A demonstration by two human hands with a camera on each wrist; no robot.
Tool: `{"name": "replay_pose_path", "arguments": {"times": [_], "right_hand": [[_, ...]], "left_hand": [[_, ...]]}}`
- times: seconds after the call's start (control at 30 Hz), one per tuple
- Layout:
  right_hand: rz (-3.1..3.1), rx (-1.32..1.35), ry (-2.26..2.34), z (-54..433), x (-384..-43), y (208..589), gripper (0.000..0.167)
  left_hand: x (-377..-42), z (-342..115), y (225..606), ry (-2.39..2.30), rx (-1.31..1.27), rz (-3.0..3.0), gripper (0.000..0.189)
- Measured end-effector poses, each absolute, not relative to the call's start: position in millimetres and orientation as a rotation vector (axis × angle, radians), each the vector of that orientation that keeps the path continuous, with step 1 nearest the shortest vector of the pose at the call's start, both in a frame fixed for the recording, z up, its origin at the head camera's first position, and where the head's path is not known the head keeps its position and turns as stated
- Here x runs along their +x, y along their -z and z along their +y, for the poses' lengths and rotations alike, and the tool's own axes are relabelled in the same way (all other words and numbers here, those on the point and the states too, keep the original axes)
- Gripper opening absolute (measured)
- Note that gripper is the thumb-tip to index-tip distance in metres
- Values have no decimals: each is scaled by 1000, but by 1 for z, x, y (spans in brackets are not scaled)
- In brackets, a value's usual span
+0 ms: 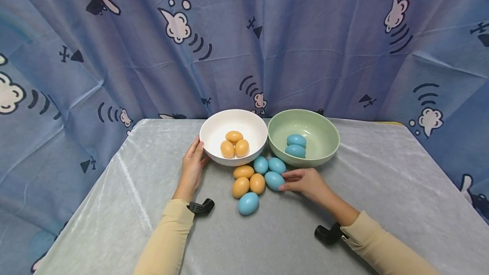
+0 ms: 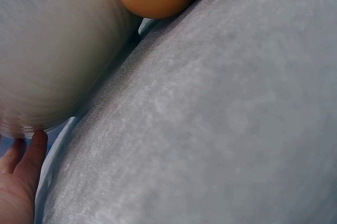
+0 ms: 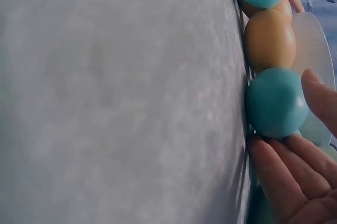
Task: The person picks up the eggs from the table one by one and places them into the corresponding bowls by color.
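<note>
A beige sleeve (image 1: pixel 164 237), cut off at the bottom, leads to the left hand (image 1: pixel 191 169), a black wrist camera (image 1: pixel 200 208) strapped below it. The hand's fingers lie extended at the white bowl (image 1: pixel 256 133)'s eight o'clock, touching its outer wall without wrapping round it; some are tucked behind the bowl, and the left wrist view catches only part of the hand.

Three orange eggs (image 1: pixel 227 149) sit in that bowl. At its five o'clock, three loose orange eggs (image 1: pixel 240 187) cluster together, with a low blue egg (image 1: pixel 248 203) at their six o'clock; from here I can't tell whether it touches them. Two upper blue eggs (image 1: pixel 261 165) lie towards their two o'clock.

At the cluster's three o'clock is another blue egg (image 1: pixel 273 180), where the right hand (image 1: pixel 307 183) has fairly straight fingers against it and the thumb spread apart; whether the thumb presses it is hard to make out. The green bowl (image 1: pixel 324 135), at the white bowl's three o'clock, holds two blue eggs (image 1: pixel 296 151). The right sleeve (image 1: pixel 386 245) also runs out of view.

Grey, soft-napped cloth covers the surface (image 1: pixel 214 241); a yellow strip (image 1: pixel 391 123) shows at its two o'clock edge. Behind hangs a creased blue curtain (image 1: pixel 305 24) printed with aeroplanes and clouds.
</note>
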State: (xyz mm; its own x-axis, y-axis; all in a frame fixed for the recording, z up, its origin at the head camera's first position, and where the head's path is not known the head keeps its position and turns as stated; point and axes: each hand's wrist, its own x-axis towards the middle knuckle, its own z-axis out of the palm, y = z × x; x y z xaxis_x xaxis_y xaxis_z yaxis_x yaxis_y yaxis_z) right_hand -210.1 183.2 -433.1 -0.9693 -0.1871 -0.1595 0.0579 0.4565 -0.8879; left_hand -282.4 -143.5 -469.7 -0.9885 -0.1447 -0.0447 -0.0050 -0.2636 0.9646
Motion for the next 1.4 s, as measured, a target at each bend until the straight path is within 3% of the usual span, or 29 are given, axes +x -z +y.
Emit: {"name": "replay_pose_path", "arguments": {"times": [1.4], "right_hand": [[2618,36,1503,168,-208,434,44]], "left_hand": [[-281,-144,470,2429,164,-1829,57]]}}
